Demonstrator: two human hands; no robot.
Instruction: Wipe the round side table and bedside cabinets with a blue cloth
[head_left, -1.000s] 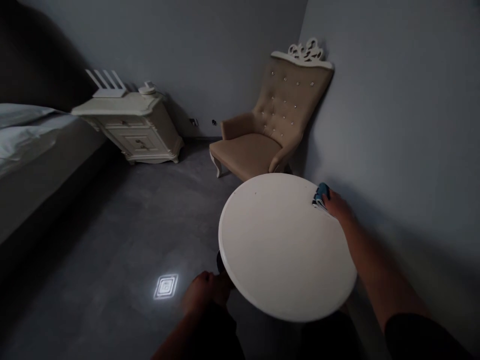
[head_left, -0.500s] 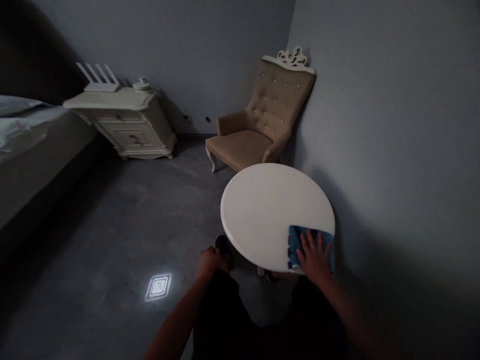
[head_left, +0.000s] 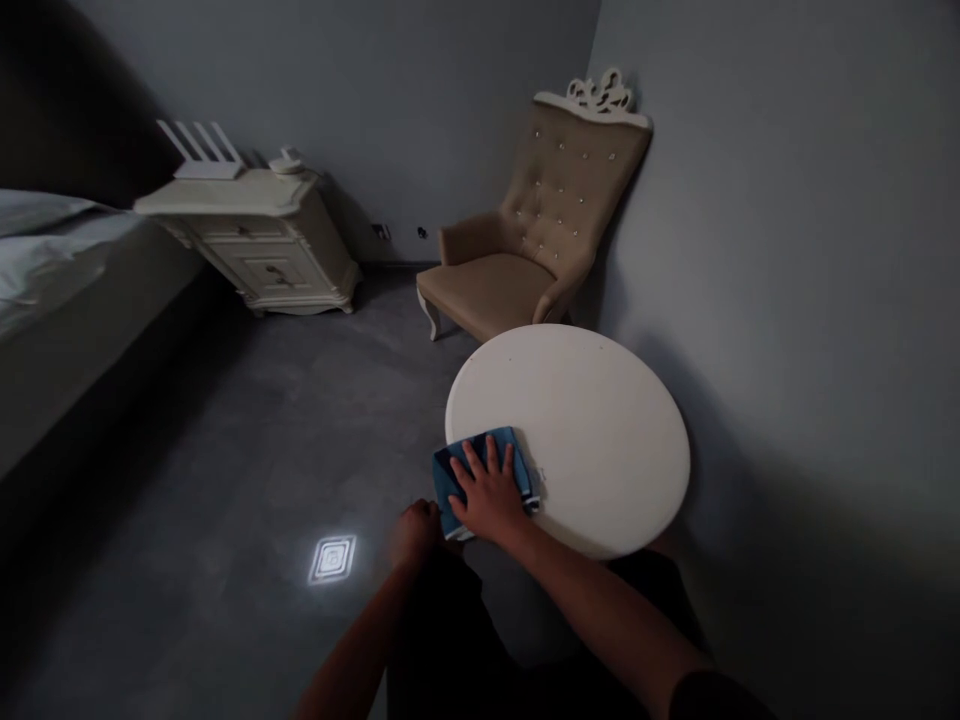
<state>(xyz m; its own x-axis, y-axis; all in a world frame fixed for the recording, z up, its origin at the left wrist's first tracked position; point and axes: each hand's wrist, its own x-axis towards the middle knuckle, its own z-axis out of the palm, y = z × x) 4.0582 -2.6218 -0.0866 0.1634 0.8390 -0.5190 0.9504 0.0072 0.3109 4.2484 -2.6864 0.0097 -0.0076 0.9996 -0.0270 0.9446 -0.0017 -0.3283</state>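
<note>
Flat on a folded blue cloth [head_left: 444,505], my right hand [head_left: 491,497] has its fingers spread. The cloth lies at the near left edge of a round white table [head_left: 600,440] and juts a little past the rim. My left hand [head_left: 415,532] is held low beside my left knee, just left of the cloth, with its fingers curled in. Nothing shows in it, and the hand is slightly blurred.
A tan buttoned armchair [head_left: 495,285] stands right behind the table, near the wall corner. Farther left are a cream bedside cabinet [head_left: 277,265] with a white router [head_left: 206,168] on it, and a bed [head_left: 82,300]. A bright square pattern [head_left: 332,559] shows on the dark floor.
My right hand has slid the blue cloth leftward across the table's near side, from the right edge to the left. My left hand stays almost where it was.
</note>
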